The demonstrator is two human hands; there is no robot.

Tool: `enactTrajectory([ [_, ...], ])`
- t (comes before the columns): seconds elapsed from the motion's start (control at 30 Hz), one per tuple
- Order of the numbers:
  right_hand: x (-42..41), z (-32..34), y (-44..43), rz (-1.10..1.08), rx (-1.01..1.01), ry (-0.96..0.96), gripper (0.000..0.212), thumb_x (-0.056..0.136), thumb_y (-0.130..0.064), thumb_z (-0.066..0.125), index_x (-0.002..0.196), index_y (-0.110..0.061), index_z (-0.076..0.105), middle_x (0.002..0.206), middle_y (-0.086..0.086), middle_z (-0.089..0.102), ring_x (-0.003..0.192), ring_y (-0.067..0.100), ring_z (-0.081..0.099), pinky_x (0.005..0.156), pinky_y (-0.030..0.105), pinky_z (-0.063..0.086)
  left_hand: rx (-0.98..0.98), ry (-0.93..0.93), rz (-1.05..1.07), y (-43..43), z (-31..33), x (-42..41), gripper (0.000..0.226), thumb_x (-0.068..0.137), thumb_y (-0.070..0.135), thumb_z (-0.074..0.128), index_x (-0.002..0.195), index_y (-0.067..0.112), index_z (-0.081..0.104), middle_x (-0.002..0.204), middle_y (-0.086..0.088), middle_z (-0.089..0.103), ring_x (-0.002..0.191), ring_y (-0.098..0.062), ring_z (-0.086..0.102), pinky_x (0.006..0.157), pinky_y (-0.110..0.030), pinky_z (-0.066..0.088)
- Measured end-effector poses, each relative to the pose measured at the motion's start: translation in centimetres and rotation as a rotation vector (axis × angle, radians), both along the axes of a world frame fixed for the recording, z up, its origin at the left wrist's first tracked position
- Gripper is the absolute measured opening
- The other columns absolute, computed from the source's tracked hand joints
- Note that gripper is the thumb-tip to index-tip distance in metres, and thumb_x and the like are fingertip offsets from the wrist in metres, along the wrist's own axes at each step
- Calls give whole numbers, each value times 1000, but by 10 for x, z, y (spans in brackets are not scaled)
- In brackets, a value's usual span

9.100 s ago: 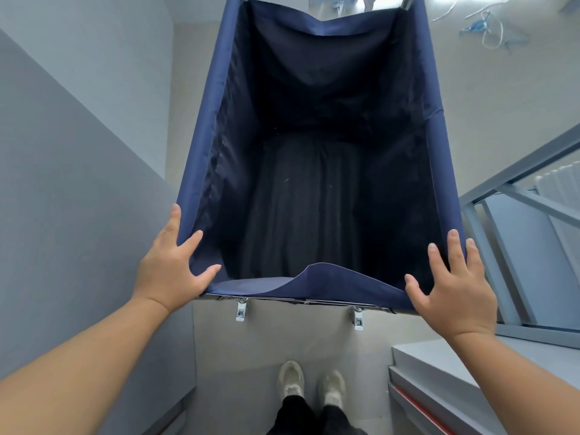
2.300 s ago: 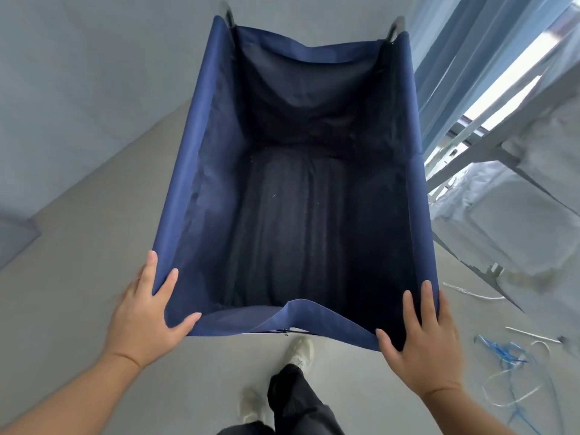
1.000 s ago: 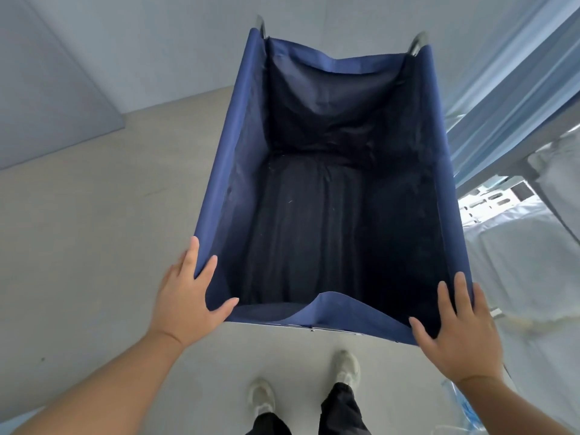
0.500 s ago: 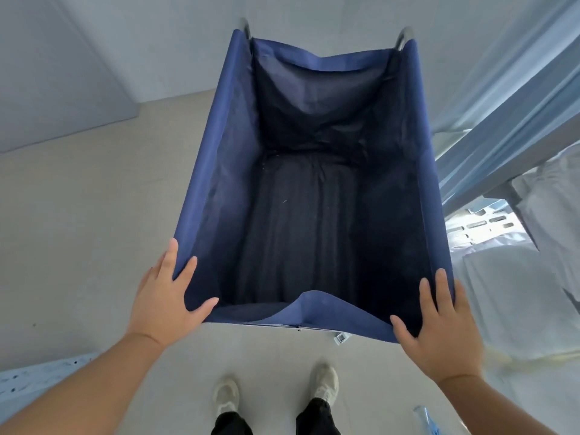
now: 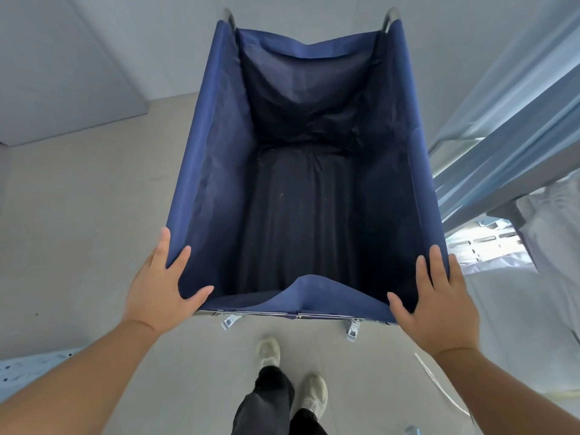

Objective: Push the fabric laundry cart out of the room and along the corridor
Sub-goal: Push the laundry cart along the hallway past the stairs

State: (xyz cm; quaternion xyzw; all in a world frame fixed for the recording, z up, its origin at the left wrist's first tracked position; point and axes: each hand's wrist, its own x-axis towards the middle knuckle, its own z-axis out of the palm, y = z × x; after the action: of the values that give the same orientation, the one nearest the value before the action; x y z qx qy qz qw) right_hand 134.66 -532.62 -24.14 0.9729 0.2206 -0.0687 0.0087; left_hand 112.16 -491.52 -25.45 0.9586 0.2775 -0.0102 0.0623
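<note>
The fabric laundry cart (image 5: 216, 152) fills the middle of the head view: a deep navy-blue cloth bag on a metal frame, with nothing visible inside it. My left hand (image 5: 160, 282) grips its near-left corner, thumb over the rim and fingers along the outside. On the near-right corner sits my right hand (image 5: 434, 304), held the same way. Two small caster brackets (image 5: 230, 321) show under the near rim. My feet stand just behind the cart.
A pale grey wall (image 5: 94, 58) runs ahead and to the left, with beige floor (image 5: 78, 215) between it and the cart. Close on the right are a blue-grey metal bed frame (image 5: 508, 136) and white bedding (image 5: 518, 309). A thin white cord (image 5: 439, 383) lies on the floor at lower right.
The cart has rolled forward with both hands still on its near corners. The wall ahead has come nearer, and the bed frame on the right has slid closer alongside.
</note>
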Motion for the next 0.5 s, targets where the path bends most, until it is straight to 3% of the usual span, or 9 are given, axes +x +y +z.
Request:
enactTrajectory([
  [0.13, 22, -1, 9, 22, 12, -10, 86, 84, -63, 35, 142, -1, 51, 157, 16, 40, 144, 43, 33, 86, 54, 56, -9, -15, -3, 9, 0, 19, 94, 71, 78, 48, 137, 12, 59, 169, -6, 11, 125, -38, 50, 86, -53, 55],
  [0.5, 90, 2, 36, 16, 48, -19, 85, 84, -62, 37, 137, 2, 55, 155, 18, 43, 142, 46, 35, 87, 57, 55, -20, -36, -14, 35, 1, 92, 90, 72, 74, 48, 134, 10, 62, 169, -5, 14, 118, -40, 56, 78, -51, 56],
])
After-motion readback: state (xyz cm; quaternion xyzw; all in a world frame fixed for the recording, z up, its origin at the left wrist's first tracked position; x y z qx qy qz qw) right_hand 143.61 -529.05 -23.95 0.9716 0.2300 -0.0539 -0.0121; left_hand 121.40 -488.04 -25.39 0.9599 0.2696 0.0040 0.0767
